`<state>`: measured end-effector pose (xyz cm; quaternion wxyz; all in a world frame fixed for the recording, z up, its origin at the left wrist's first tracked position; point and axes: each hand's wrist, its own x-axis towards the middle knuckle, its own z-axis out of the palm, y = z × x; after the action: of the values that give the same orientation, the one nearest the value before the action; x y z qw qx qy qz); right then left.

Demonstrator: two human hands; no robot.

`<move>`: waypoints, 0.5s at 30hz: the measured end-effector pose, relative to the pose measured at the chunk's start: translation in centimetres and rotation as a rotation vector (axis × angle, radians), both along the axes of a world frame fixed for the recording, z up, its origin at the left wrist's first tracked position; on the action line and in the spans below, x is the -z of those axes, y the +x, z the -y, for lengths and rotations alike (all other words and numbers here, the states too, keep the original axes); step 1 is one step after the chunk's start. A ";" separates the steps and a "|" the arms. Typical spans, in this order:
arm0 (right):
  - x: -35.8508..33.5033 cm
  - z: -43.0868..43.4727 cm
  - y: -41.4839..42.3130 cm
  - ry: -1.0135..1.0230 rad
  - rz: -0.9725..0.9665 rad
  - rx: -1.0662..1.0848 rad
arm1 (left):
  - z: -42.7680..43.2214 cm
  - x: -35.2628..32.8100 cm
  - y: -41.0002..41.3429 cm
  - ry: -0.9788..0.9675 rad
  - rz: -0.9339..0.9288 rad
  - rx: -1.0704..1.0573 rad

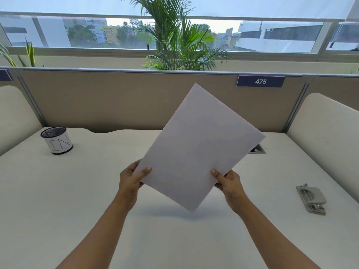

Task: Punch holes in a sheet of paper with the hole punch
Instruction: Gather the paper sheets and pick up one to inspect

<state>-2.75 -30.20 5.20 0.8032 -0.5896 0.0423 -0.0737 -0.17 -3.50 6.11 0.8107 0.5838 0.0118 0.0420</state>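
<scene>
A blank white sheet of paper (198,146) is held up in the air above the middle of the desk, tilted like a diamond with one corner pointing down. My left hand (130,180) pinches its lower left edge, thumb on the front. My right hand (230,184) pinches its lower right edge the same way. The grey hole punch (311,199) lies on the desk to the right, well apart from both hands and the paper.
A black mesh pen cup (57,140) with a white label stands at the back left of the cream desk (77,191). A beige partition (108,101) closes the back, cream side panels flank the desk, and a cable port (257,149) sits behind the paper.
</scene>
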 end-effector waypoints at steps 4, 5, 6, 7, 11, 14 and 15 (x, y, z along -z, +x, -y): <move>0.0 0.7 0.0 -0.096 -0.022 0.003 | -1.6 -0.7 0.3 0.238 -0.006 0.141; 0.0 0.7 0.0 -0.121 -0.023 -0.004 | -1.7 -0.9 0.4 0.278 -0.009 0.177; -0.1 0.6 0.0 -0.148 -0.021 -0.014 | -1.6 -1.1 0.5 0.308 -0.009 0.211; -0.1 0.4 0.0 -0.174 -0.019 -0.028 | -1.5 -1.3 0.5 0.324 -0.005 0.239; -0.4 -0.4 -0.1 -0.249 -0.009 -0.051 | -0.5 -1.4 0.6 0.298 0.013 0.232; -1.0 -0.7 -0.1 -0.264 -0.003 -0.040 | -0.2 -1.5 0.6 0.288 0.027 0.192; -1.1 -0.7 -0.1 -0.268 -0.003 -0.040 | -0.3 -1.4 0.5 0.285 0.027 0.185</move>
<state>-2.85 -29.52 6.26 0.7186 -0.6923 0.0215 -0.0617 0.35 -3.25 7.53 0.7202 0.6909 -0.0587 -0.0239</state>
